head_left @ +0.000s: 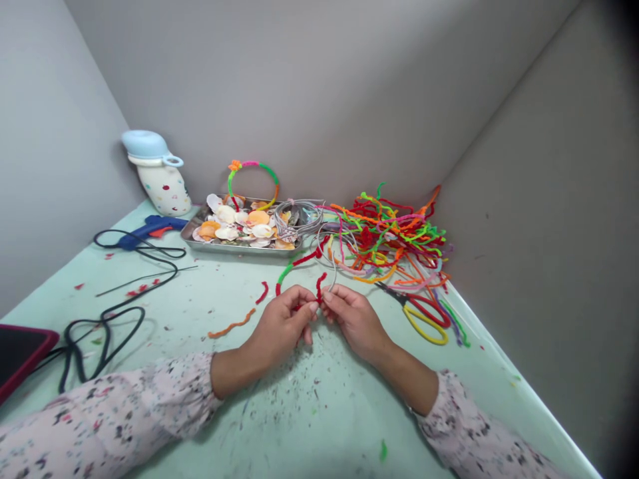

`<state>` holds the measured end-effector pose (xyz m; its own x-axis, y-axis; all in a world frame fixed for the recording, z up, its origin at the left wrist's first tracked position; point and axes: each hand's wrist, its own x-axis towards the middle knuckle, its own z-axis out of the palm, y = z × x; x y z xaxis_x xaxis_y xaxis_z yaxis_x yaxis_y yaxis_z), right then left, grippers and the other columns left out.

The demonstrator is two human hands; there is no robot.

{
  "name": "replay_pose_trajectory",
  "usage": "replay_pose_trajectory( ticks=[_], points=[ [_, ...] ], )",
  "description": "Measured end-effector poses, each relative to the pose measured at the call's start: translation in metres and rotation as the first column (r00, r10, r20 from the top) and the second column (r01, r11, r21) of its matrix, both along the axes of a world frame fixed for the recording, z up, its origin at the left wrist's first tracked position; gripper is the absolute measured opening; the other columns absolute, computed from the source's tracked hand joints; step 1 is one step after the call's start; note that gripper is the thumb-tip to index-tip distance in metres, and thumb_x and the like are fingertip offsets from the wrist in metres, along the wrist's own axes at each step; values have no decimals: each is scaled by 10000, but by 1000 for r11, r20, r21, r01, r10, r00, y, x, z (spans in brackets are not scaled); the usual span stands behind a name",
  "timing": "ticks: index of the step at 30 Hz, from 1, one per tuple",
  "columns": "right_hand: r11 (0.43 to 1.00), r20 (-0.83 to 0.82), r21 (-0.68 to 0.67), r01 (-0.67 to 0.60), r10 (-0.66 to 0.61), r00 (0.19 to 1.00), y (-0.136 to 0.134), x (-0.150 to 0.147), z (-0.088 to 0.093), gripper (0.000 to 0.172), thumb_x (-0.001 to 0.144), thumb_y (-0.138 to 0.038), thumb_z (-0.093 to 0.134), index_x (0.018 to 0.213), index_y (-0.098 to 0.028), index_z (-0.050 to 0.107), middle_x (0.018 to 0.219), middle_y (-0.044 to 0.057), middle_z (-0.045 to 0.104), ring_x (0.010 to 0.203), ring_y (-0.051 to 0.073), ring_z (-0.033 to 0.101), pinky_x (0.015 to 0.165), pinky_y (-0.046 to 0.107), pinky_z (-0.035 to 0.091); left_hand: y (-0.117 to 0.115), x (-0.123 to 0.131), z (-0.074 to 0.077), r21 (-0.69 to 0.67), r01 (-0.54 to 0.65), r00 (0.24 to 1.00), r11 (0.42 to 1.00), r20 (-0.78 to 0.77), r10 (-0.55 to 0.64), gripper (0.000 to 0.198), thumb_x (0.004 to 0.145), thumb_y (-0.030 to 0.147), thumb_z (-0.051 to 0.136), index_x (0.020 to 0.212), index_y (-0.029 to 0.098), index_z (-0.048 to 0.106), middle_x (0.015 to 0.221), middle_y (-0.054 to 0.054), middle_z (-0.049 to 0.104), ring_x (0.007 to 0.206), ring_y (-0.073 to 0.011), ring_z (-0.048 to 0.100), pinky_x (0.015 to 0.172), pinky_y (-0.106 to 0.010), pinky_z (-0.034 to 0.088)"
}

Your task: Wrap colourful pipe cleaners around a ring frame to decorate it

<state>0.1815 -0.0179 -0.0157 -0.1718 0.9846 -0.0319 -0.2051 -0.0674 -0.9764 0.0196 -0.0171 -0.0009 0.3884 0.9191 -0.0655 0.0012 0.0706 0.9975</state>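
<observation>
- The left hand [284, 320] and right hand [355, 322] are pinching a red pipe cleaner [319, 287] fingertip to fingertip at lower center.
- A metal tray [239, 247] of seashells is sitting upper center.
- Scissors [424, 320] are lying right of the hands.

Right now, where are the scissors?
In the head view, the scissors lie right of the right hand, at the front edge of the heap of pipe cleaners.

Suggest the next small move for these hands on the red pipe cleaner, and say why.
Probably bend the upright end of the red pipe cleaner down and pinch it flat: the left hand and right hand both grip it at the fingertips, and that end stands up loose between them.
</observation>
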Motion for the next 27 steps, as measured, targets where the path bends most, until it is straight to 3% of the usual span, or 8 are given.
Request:
replay_pose_trajectory(
  ticks=[5, 16, 27],
  points=[
    [997, -73, -39, 65, -68, 995, 2, 1, -2, 218, 848, -407, 638, 853, -189, 627, 669, -33, 544, 565, 74, 465, 543, 202, 360, 1, 1, -3, 3, -3, 1000, 1000, 9, 3, 241, 865, 334, 550, 1030, 159, 545, 685, 50, 539, 414, -47, 521, 368, -155, 361],
    [997, -48, -48, 62, -65, 997, 2, 1, -3, 253, 846, -402, 640, 745, -180, 574, 665, -32, 533, 562, 77, 456, 526, 205, 349, 0, -1, 7, -16, 3, 1000, 1000, -15, -3, 153, 846, 316, 546, 846, 164, 539, 495, 69, 537, 348, -54, 442, 359, -161, 308],
    [999, 5, -33, 41, -41, 999, 3, 1, -4, 280, 851, -438, 623, 736, -191, 560, 666, -32, 539, 555, 86, 462, 536, 224, 353, 1, -3, -1, -11, -2, 998, 1000, -70, 1, 173, 883, 352, 501, 847, 183, 498, 455, 44, 581, 343, -63, 414, 369, -151, 312]
  ],
)
